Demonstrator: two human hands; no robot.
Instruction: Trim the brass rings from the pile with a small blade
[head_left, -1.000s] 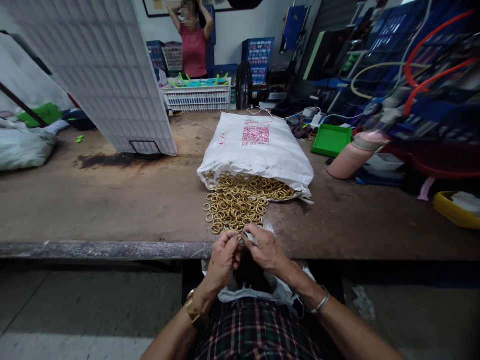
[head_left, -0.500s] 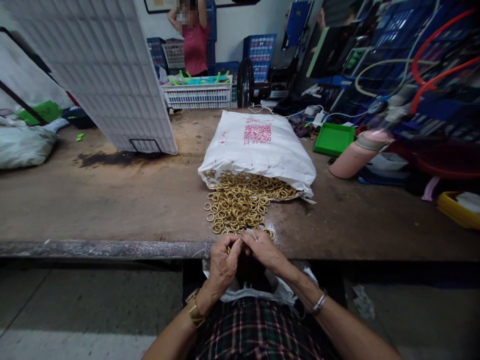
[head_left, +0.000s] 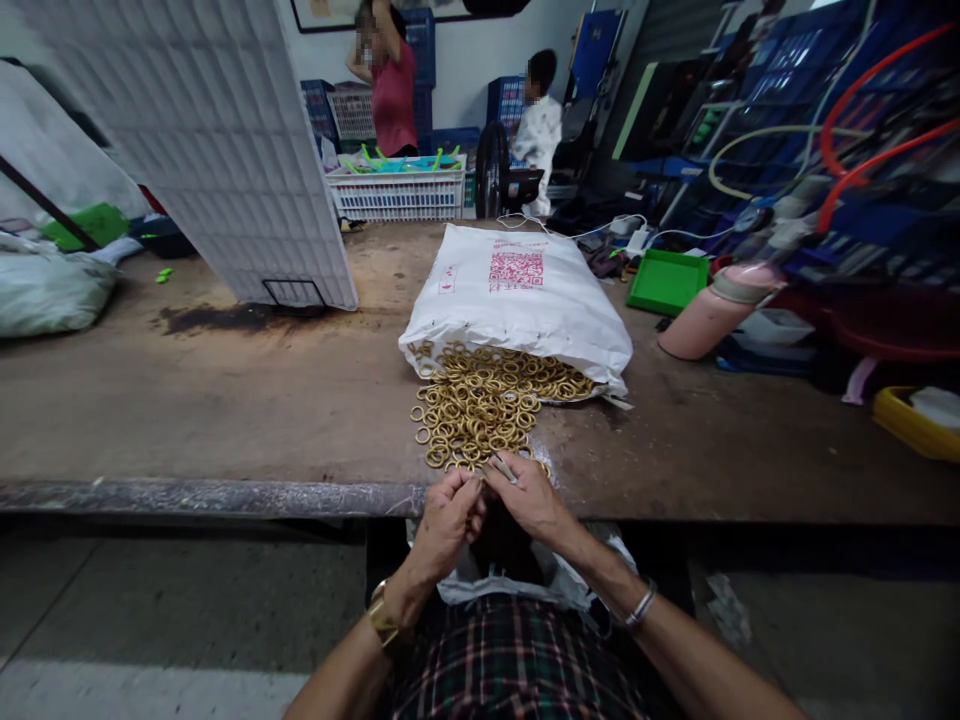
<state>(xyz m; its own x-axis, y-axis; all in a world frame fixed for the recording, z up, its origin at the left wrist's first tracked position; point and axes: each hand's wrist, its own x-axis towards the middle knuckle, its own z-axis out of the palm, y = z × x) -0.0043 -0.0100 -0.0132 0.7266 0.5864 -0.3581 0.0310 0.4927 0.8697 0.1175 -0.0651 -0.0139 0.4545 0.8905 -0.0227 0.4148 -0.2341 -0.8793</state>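
My left hand (head_left: 448, 520) is closed in a pinch at the table's front edge, with a bit of a gold-coloured ring at its fingertips, mostly hidden. Close against it, my right hand (head_left: 531, 500) grips a small flat grey tool (head_left: 504, 468), perhaps a blade; its working end is hidden by the fingers. Just beyond both hands lies a heap of gold-coloured rings (head_left: 480, 410). The heap spills from the open mouth of a white woven sack (head_left: 517, 300) with red print, which lies on its side.
The brown table (head_left: 225, 410) carries a tall white ribbed panel (head_left: 247, 150) at left. A green tray (head_left: 669, 280), a pink bottle (head_left: 709, 318) and a yellow container (head_left: 911, 420) stand at right. Behind are a white basket (head_left: 397, 195), a black fan (head_left: 492, 170) and two people.
My left fingers have curled in and shifted slightly; the grey tool in my right hand has tilted. A second person in white has come into view behind the fan.
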